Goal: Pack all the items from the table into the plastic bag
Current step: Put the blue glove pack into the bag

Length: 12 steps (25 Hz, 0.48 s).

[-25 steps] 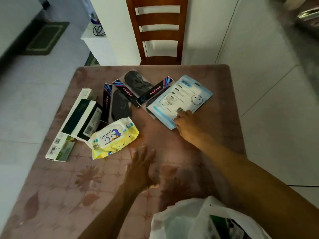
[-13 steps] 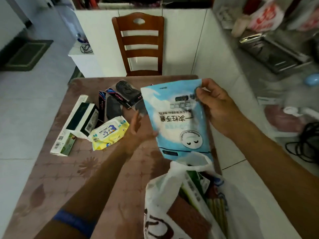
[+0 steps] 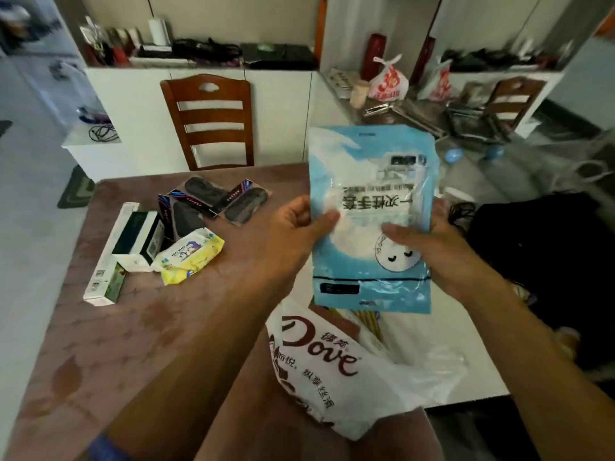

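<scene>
Holding centre stage is a flat light-blue and white plastic pouch (image 3: 369,221) with black printed characters and a little sleepy-face logo, upright and upside down to the camera, lifted clear of the tabletop. On its near-left edge the left hand (image 3: 296,224) pinches it, thumb across the front and the other fingers curled behind; on the opposite edge the right hand (image 3: 429,241) grips it the same way, thumb pressed over the white patch (both sets of fingers are firmly grasping, nothing slack). Directly below the pouch's lower edge sits the white plastic bag (image 3: 336,371) with brown Dove lettering, slumped at the near right corner of the table, its mouth gaping upward with coloured packets showing inside. Over on the brown patterned tabletop (image 3: 109,344), well apart from the hands, waits a cluster: a long white and green carton (image 3: 106,257) lying flat, a dark green and white box (image 3: 139,237) just beside it, a yellow and white soft pack of baby wipes (image 3: 189,257) touching that box, and behind these several clear packets with black contents and striped card headers (image 3: 213,201), overlapping one another. A brown wooden chair (image 3: 209,118) stands at the far side of the table against white cabinets.
</scene>
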Each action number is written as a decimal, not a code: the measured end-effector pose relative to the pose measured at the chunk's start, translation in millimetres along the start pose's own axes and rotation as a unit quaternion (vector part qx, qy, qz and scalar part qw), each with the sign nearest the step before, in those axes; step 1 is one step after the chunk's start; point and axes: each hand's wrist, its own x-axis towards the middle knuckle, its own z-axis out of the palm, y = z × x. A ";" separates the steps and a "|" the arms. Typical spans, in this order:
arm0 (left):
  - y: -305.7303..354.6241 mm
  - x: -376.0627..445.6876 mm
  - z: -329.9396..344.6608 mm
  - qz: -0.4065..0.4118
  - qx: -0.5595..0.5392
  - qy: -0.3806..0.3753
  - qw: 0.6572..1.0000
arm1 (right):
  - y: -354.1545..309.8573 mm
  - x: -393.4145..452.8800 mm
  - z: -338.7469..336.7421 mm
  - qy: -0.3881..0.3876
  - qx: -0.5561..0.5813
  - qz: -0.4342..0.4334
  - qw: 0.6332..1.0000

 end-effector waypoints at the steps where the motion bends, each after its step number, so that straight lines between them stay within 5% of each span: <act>1: -12.5 -10.3 9.5 -0.012 0.049 -0.004 0.999 | 13.6 -15.9 -9.6 0.036 -0.020 0.016 0.999; 3: -45.5 -28.6 16.9 -0.001 0.213 0.046 0.976 | 34.4 -36.7 -35.2 0.109 -0.025 0.019 0.994; 7: -88.9 -26.6 -7.4 0.006 0.505 0.194 0.841 | 71.2 -26.1 -79.3 0.092 -0.134 0.095 0.982; 8: -93.3 -16.1 -10.8 -0.027 0.506 0.196 0.840 | 81.8 -21.2 -78.9 0.055 -0.167 0.125 0.977; 12: -84.3 16.7 -12.3 -0.088 0.305 0.228 0.921 | 130.8 -10.0 -63.9 -0.142 -0.244 0.260 0.924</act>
